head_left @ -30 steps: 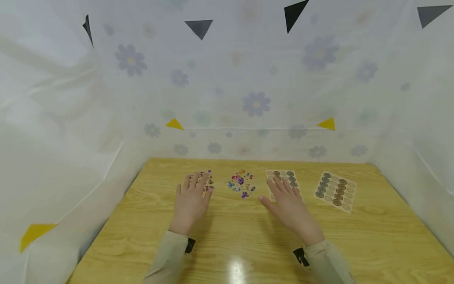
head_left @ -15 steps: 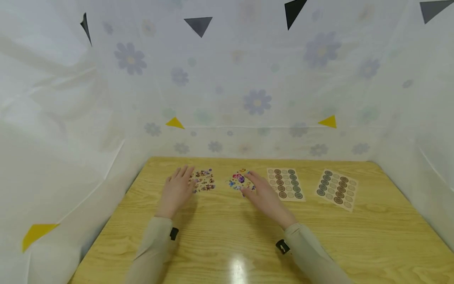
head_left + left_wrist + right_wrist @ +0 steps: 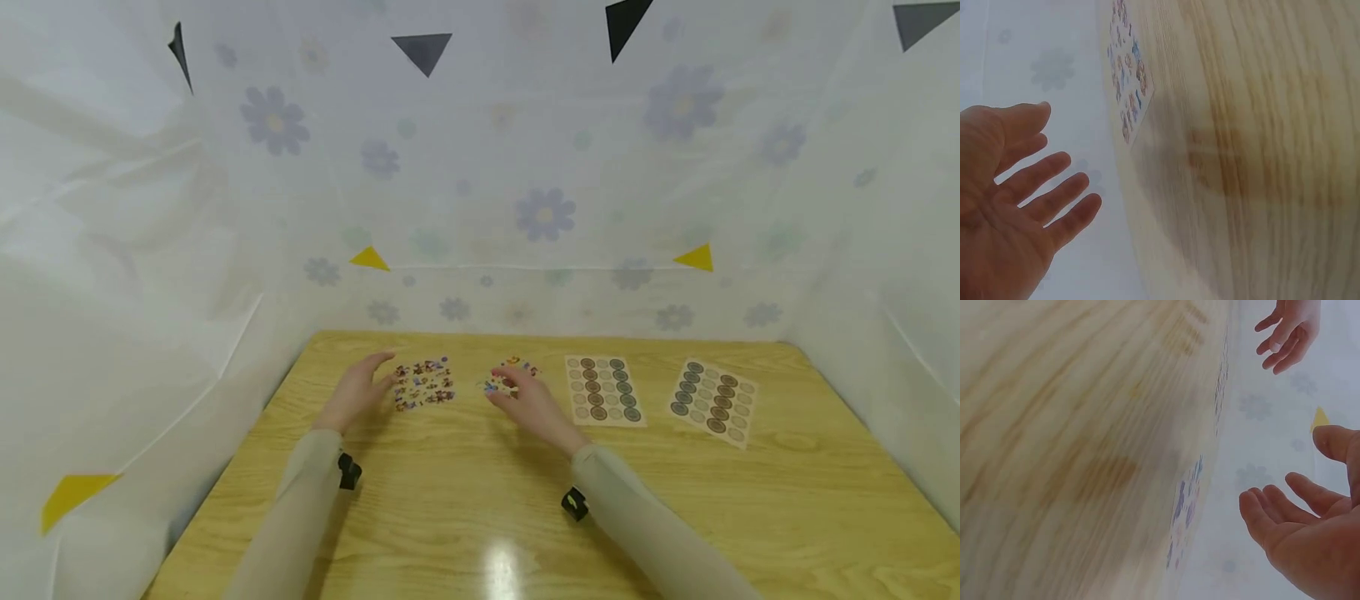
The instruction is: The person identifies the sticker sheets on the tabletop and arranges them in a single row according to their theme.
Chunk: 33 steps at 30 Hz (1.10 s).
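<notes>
In the head view my left hand (image 3: 354, 393) hovers at the left edge of a sticker sheet (image 3: 425, 384) printed with rows of small figures. Its fingers are spread and relaxed, with nothing in them, as the left wrist view confirms. My right hand (image 3: 528, 404) is over a sticker sheet of colourful flowers and butterflies (image 3: 513, 362), covering its lower right part. The right fingers bend loosely, thumb apart, and the right wrist view shows them empty above the table. Both sheets lie flat on the wooden table (image 3: 450, 500).
Right of my right hand lies a beige sheet of round stickers (image 3: 605, 392). Farther right is a similar sheet (image 3: 715, 402), turned at an angle. A white flowered curtain (image 3: 480, 167) rises behind the table's far edge, with white cloth on both sides.
Both hands have moved left. The left slid off the figure sheet to its left side; the right went from the nearer round-sticker sheet to the flower sheet. The sheets stayed put.
</notes>
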Motion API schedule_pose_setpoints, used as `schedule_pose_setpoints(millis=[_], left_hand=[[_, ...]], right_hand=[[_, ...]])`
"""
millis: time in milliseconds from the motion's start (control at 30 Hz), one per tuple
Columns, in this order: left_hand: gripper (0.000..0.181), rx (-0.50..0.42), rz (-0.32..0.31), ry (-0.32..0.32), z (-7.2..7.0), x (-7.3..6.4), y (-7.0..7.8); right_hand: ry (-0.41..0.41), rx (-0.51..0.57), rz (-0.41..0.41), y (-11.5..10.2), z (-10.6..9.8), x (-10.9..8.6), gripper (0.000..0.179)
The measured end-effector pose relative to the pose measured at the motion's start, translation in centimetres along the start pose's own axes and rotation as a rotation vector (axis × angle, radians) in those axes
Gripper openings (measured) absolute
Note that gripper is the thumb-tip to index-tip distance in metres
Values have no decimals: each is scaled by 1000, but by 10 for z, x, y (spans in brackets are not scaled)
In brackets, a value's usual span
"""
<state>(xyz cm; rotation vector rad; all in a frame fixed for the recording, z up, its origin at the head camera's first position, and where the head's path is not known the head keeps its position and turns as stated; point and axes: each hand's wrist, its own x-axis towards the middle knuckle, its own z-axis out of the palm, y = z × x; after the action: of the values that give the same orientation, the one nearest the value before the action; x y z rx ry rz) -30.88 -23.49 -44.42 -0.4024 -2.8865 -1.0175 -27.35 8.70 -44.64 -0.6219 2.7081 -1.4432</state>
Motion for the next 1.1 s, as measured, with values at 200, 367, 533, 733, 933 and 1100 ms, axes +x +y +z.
schedule_pose_setpoints(millis=[200,367,533,733,933,1100], left_hand=[[50,-25,-24,-57,-2,10,-9],[46,-29,-54,-101,-1,22,-20],[45,-44,-74,-133,1,31,-35],[57,-86,-101,-169,2,41,-45],[60,-35,-60,-196,6,44,-44],[57,-8,-48,-197,7,41,-40]], right_hand=[[-32,33,47,1,11,16,48],[-82,70,78,4,23,29,48],[-146,151,96,1,34,39,48],[-178,203,119,-1,43,46,47],[-214,272,153,1,49,47,50],[-208,302,162,5,52,46,50]])
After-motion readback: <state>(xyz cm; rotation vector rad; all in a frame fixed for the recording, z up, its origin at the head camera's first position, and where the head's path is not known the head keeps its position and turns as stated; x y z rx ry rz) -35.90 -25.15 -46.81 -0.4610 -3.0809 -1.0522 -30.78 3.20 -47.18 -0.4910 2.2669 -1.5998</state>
